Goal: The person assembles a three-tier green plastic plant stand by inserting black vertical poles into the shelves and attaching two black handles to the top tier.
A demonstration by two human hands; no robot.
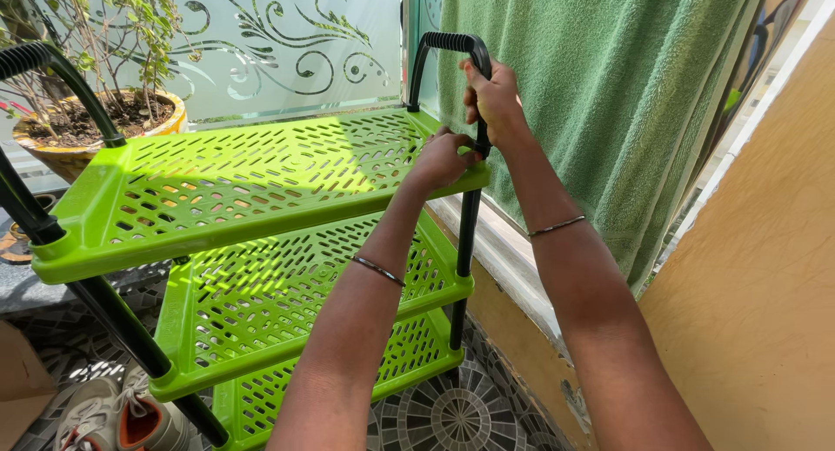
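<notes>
A lime-green plastic rack with three slotted shelves stands in front of me; its top shelf (pixel 235 173) spans the middle of the view. Black tube legs and curved black handles frame it. My right hand (pixel 493 99) is closed around the right black handle tube (pixel 445 42), just above the shelf's near right corner. My left hand (pixel 442 160) presses on that same corner of the top shelf, fingers curled against the tube's socket. Both wrists wear thin metal bangles. The lower shelves (pixel 287 299) show beneath my left forearm.
A green towel (pixel 609 94) hangs right behind the rack. A potted plant (pixel 104 112) stands at the back left before frosted patterned glass (pixel 287 42). A yellow wall (pixel 765 260) closes the right side. Shoes (pixel 122 416) lie on the mosaic floor at the lower left.
</notes>
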